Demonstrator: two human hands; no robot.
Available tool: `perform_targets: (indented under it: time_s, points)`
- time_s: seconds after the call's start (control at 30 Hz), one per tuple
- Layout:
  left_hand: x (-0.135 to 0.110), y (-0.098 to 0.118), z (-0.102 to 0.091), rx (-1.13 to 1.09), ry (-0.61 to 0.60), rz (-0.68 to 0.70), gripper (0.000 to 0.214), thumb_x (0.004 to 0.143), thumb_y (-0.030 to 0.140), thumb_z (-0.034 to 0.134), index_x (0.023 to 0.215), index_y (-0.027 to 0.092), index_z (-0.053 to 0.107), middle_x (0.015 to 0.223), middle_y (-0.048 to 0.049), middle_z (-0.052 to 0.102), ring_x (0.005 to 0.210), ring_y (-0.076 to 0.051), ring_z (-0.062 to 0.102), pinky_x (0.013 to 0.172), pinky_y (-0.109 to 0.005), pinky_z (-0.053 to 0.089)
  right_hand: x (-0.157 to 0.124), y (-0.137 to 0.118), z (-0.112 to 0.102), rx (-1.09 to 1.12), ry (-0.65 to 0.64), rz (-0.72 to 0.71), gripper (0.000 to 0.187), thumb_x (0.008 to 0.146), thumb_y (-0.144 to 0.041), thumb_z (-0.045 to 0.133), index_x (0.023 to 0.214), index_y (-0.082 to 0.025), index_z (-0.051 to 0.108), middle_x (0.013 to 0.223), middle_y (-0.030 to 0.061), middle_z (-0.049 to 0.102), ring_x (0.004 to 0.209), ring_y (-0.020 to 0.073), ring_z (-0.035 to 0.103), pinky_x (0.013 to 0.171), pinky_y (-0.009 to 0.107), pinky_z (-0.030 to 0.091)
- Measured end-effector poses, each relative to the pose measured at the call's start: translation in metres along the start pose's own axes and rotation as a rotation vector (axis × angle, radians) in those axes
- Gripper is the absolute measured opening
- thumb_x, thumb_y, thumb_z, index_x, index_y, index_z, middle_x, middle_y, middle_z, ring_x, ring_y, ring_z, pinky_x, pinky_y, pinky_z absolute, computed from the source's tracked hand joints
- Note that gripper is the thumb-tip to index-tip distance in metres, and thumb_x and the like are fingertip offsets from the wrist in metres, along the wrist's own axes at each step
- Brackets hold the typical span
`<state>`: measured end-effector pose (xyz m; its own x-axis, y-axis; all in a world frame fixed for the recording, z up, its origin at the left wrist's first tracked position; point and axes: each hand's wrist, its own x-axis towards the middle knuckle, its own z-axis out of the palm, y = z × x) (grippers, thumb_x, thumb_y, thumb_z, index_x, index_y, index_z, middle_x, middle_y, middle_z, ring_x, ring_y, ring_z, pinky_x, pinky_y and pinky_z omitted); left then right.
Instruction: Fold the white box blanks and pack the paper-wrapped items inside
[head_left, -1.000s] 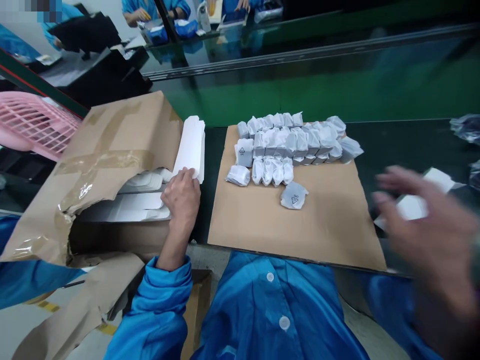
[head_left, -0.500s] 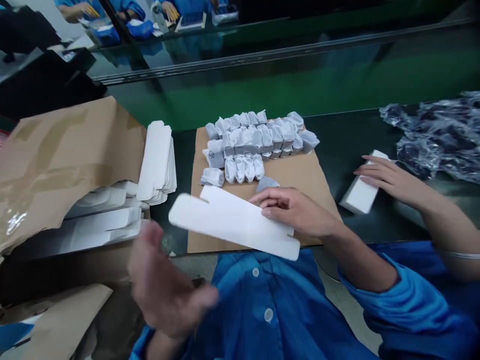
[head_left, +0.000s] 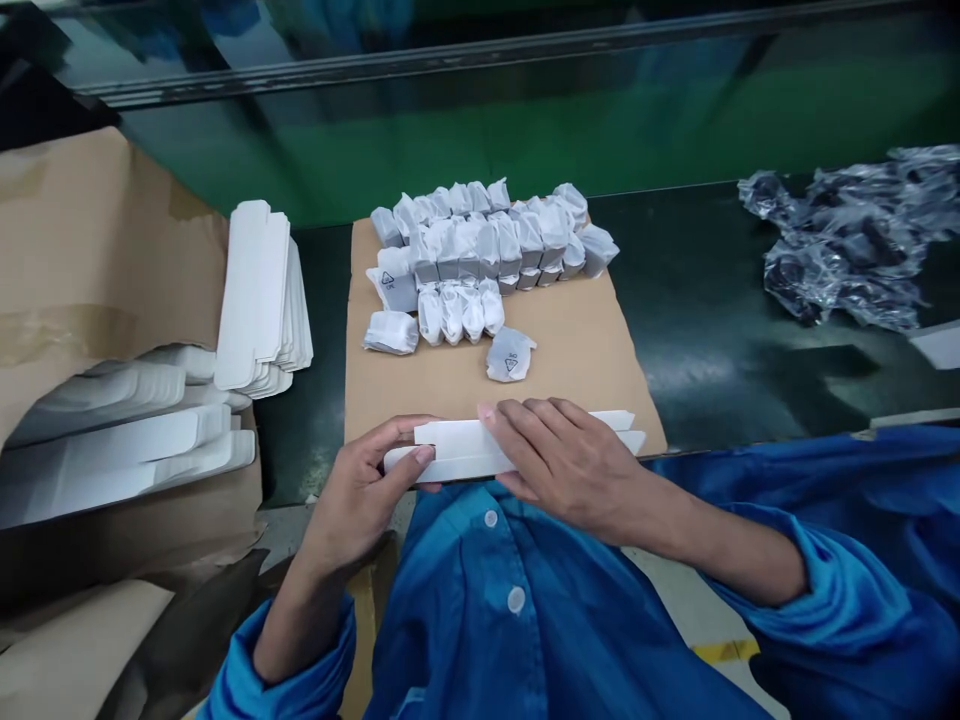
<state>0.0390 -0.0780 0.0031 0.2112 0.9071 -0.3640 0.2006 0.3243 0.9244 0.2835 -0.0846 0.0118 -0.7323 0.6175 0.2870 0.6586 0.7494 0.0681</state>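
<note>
A white folding carton [head_left: 459, 450], partly squared up from flat, lies across both hands at the front edge of the cardboard sheet [head_left: 577, 360]. My left hand [head_left: 360, 490] is closed round its left end, thumb on the near side. My right hand [head_left: 566, 455] wraps over its right half, fingers on top. Behind the carton sits a single small wrapped packet [head_left: 511, 354] with a printed triangle mark. Several more white-wrapped packets [head_left: 469, 245] stand in rows farther back on the sheet.
A stack of flat white cartons [head_left: 251, 295] stands left of the sheet. Beside it an open brown cardboard box [head_left: 165, 250] holds more flat cartons. Clear plastic bags with dark contents [head_left: 832, 240] lie at the right. A white box [head_left: 939, 345] shows at the right edge.
My left hand has come in from the lower left and gripped the carton's left end. The carton has turned level and opened out somewhat. The neighbour's hand has left view.
</note>
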Motion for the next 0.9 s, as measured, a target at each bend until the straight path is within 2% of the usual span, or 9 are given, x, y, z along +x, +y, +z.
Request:
perform_targets:
  time_s: [0.13,0.3,0.5,0.53,0.6,0.67,0.73,0.8,0.9]
  points:
    - [0.006,0.004,-0.01,0.029,0.017,0.013,0.038,0.082,0.044,0.073,0.11,0.018,0.07,0.093,-0.0041,0.074,0.07,-0.017,0.07,0.058,-0.028,0.063,-0.004,0.003,0.002,-0.033,0.023,0.027,0.055,0.1,-0.033,0.05,0.141,0.004,0.046,0.124,0.0233,0.065,0.105,0.033,0.062,0.083,0.045,0.053]
    - [0.015,0.004,-0.01,0.078,-0.183,-0.028,0.031,0.082,0.039,0.073,0.103,0.017,0.07,0.062,0.0012,0.068,0.058,-0.013,0.066,0.055,-0.021,0.057,-0.007,0.004,0.002,0.038,0.019,-0.033,0.049,0.098,-0.022,0.052,0.14,0.003,0.046,0.125,0.0213,0.065,0.108,0.0312,0.062,0.086,0.043,0.053]
    - [0.015,0.004,-0.006,0.19,0.095,0.117,0.005,0.079,0.023,0.072,0.078,0.018,0.073,0.073,-0.0001,0.073,0.059,-0.01,0.065,0.048,-0.015,0.049,-0.006,0.004,-0.001,0.006,0.094,-0.001,0.032,0.096,-0.011,0.049,0.125,-0.002,0.059,0.113,0.0164,0.072,0.1,0.028,0.067,0.085,0.041,0.055]
    - [0.013,0.004,-0.007,0.172,0.116,0.14,0.005,0.079,0.022,0.073,0.082,0.018,0.073,0.072,0.0,0.073,0.057,-0.011,0.065,0.047,-0.015,0.049,-0.005,0.006,-0.002,0.001,0.109,0.012,0.03,0.096,-0.009,0.05,0.123,-0.003,0.06,0.111,0.0158,0.073,0.1,0.0275,0.068,0.085,0.04,0.055]
    - [0.006,0.003,-0.005,0.05,0.172,0.234,0.023,0.084,0.027,0.071,0.106,0.021,0.071,0.073,0.0,0.074,0.057,-0.014,0.068,0.049,-0.021,0.054,-0.004,0.013,-0.003,-0.016,0.161,0.107,0.032,0.096,-0.01,0.05,0.126,-0.004,0.057,0.113,0.0166,0.072,0.102,0.0271,0.068,0.085,0.039,0.056]
    - [-0.003,0.001,0.007,-0.105,0.295,0.436,0.04,0.091,0.037,0.064,0.129,0.025,0.06,0.083,-0.0026,0.077,0.068,-0.019,0.074,0.061,-0.031,0.062,-0.002,0.016,-0.002,-0.059,0.255,0.275,0.039,0.096,-0.015,0.052,0.134,-0.004,0.051,0.117,0.0194,0.071,0.104,0.0281,0.068,0.083,0.039,0.056]
    - [-0.009,-0.002,0.031,-0.175,0.387,0.628,0.053,0.092,0.049,0.06,0.138,0.026,0.052,0.109,-0.0092,0.075,0.095,-0.025,0.075,0.079,-0.04,0.064,0.003,0.01,0.001,-0.114,0.355,0.394,0.048,0.097,-0.019,0.052,0.142,-0.005,0.043,0.116,0.0214,0.071,0.102,0.0301,0.068,0.08,0.041,0.056]
    - [-0.009,-0.005,0.059,-0.15,0.381,0.654,0.075,0.086,0.059,0.064,0.148,0.026,0.039,0.134,-0.0148,0.064,0.118,-0.029,0.066,0.092,-0.043,0.06,0.008,-0.005,0.003,-0.094,0.377,0.37,0.051,0.098,-0.018,0.046,0.147,-0.006,0.037,0.115,0.0212,0.071,0.103,0.031,0.068,0.082,0.043,0.055]
    - [0.002,-0.006,0.081,-0.031,0.532,0.542,0.081,0.088,0.053,0.064,0.152,0.022,0.027,0.134,-0.017,0.061,0.115,-0.028,0.067,0.096,-0.044,0.056,0.012,-0.024,-0.001,0.196,0.21,0.208,0.053,0.099,-0.021,0.044,0.149,-0.006,0.035,0.128,0.0216,0.065,0.118,0.0303,0.062,0.093,0.043,0.054]
